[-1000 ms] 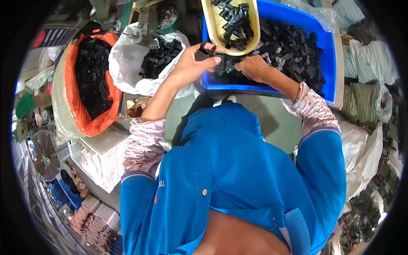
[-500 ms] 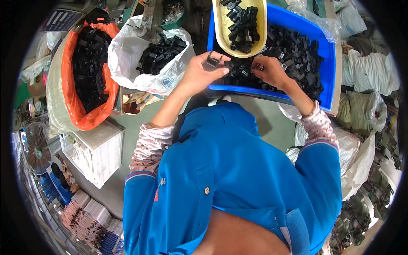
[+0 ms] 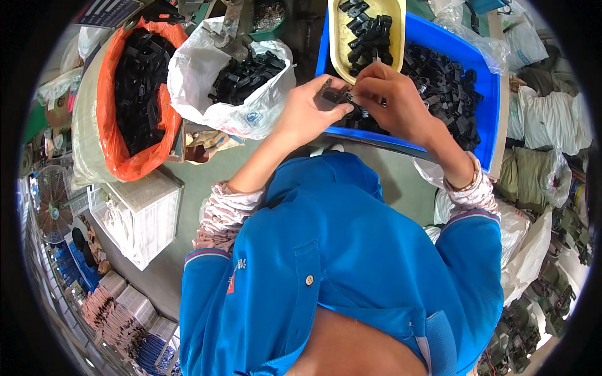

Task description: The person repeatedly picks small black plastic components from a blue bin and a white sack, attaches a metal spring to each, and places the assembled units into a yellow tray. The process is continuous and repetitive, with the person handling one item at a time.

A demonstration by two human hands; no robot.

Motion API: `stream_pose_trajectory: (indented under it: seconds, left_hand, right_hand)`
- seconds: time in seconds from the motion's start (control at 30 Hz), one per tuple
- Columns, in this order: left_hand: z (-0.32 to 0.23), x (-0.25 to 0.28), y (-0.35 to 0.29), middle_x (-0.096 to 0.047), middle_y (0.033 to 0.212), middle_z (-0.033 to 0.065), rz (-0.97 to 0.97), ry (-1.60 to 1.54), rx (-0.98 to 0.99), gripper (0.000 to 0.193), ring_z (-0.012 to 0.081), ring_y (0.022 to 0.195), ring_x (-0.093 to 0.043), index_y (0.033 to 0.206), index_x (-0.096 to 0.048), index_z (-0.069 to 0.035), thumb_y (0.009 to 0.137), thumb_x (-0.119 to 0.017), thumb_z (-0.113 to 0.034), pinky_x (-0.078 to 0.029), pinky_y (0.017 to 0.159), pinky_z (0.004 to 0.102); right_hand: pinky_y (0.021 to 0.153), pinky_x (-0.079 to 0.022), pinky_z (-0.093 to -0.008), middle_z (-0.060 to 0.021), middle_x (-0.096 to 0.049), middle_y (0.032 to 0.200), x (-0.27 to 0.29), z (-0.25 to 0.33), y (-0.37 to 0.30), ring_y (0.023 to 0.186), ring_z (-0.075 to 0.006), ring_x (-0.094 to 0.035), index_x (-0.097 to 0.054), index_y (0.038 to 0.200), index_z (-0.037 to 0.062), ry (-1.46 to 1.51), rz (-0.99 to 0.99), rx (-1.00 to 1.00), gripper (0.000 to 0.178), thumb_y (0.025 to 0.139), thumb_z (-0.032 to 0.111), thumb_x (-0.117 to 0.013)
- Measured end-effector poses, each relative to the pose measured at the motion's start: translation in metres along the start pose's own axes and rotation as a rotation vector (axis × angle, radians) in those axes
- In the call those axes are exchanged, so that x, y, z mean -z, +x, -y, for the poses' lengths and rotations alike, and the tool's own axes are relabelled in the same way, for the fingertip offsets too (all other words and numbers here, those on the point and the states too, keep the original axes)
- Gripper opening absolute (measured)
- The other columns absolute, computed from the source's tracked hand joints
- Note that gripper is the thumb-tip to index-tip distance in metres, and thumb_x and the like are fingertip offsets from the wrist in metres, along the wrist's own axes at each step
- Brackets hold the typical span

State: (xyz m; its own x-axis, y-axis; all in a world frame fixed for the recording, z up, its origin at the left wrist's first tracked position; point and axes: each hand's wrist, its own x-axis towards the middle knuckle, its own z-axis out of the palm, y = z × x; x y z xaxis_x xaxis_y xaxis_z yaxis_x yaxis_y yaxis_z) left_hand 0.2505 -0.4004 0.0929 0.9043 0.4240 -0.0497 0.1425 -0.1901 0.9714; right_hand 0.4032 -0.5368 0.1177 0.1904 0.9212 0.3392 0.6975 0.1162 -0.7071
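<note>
My left hand (image 3: 308, 113) is closed on a small black plastic part (image 3: 335, 95), held between thumb and fingers. From the right, my right hand (image 3: 394, 100) meets it with fingertips pinched together at the part's right end; what they hold, if anything, is too small to name. Both hands are over the near edge of a blue bin (image 3: 491, 119) filled with loose black parts and some metal springs. Just beyond them is a yellow oval tray (image 3: 399, 37) with several black pieces in it, partly covered by my right hand's fingers.
Left of my hands stands a white bag (image 3: 188, 81) of black parts, then an orange-lined sack (image 3: 106, 119) of black pieces. A green container (image 3: 276, 32) with small metal bits is at the back. A white plastic crate (image 3: 147, 219) stands lower left; white bags (image 3: 552, 113) line the right.
My right hand has come up and left from over the blue bin to the black part in my left hand. The bins and bags appear shifted slightly right as the view moved.
</note>
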Motion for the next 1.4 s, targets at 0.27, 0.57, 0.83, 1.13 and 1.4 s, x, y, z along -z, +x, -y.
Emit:
stream_pose_trajectory:
  seconds: [0.27,0.57,0.83,1.13,1.4]
  left_hand:
    - [0.011,0.005,-0.010,-0.066,0.097,0.0029,-0.238,-0.106,-0.205,0.025,0.0089,0.088,-0.060,0.104,-0.065,-0.003,0.081,-0.075,-0.001,-0.049,0.081,0.0246]
    - [0.023,0.010,-0.004,-0.067,0.101,0.0083,-0.255,-0.339,-0.235,0.013,0.0131,0.090,-0.064,0.096,-0.064,0.000,0.085,-0.069,0.002,-0.055,0.079,0.0280]
    - [0.029,0.016,-0.001,-0.066,0.094,0.0095,-0.244,-0.203,-0.075,0.003,0.0138,0.078,-0.065,0.085,-0.063,0.003,0.087,-0.065,0.003,-0.056,0.071,0.0277]
    - [0.015,0.038,-0.003,-0.063,0.080,0.0076,-0.025,-0.426,0.218,0.027,0.0126,0.070,-0.063,0.109,-0.054,0.000,0.090,-0.069,-0.011,-0.055,0.063,0.0265]
    - [0.000,0.059,-0.018,-0.065,0.111,0.0124,0.379,-0.545,0.346,0.044,0.0185,0.084,-0.069,0.132,-0.048,-0.001,0.093,-0.062,-0.018,-0.055,0.058,0.0245]
  right_hand:
    - [0.073,-0.058,-0.0307,-0.0147,-0.069,0.099,-0.006,-0.006,0.003,0.084,-0.0177,-0.068,-0.057,0.118,-0.0021,0.847,-0.132,-0.579,0.029,0.095,0.015,-0.061]
    - [0.070,-0.058,-0.0281,-0.0069,-0.065,0.092,-0.061,-0.001,-0.022,0.079,-0.0167,-0.066,-0.062,0.112,0.0009,1.622,-0.414,-0.798,0.022,0.096,0.015,-0.062]
    - [0.068,-0.056,-0.0275,-0.0063,-0.067,0.094,-0.075,-0.013,-0.016,0.075,-0.0139,-0.064,-0.064,0.102,-0.0001,1.312,-0.535,-0.597,0.015,0.093,0.011,-0.065]
    - [0.064,-0.054,-0.0264,-0.0056,-0.066,0.090,-0.057,-0.031,-0.008,0.073,-0.0129,-0.062,-0.064,0.108,-0.0024,1.394,-0.376,-0.648,0.020,0.094,0.012,-0.064]
    - [0.059,-0.050,-0.0231,-0.0028,-0.064,0.081,-0.008,-0.025,0.009,0.067,-0.0097,-0.060,-0.064,0.105,0.0004,1.146,-0.108,-0.623,0.021,0.092,0.016,-0.068]
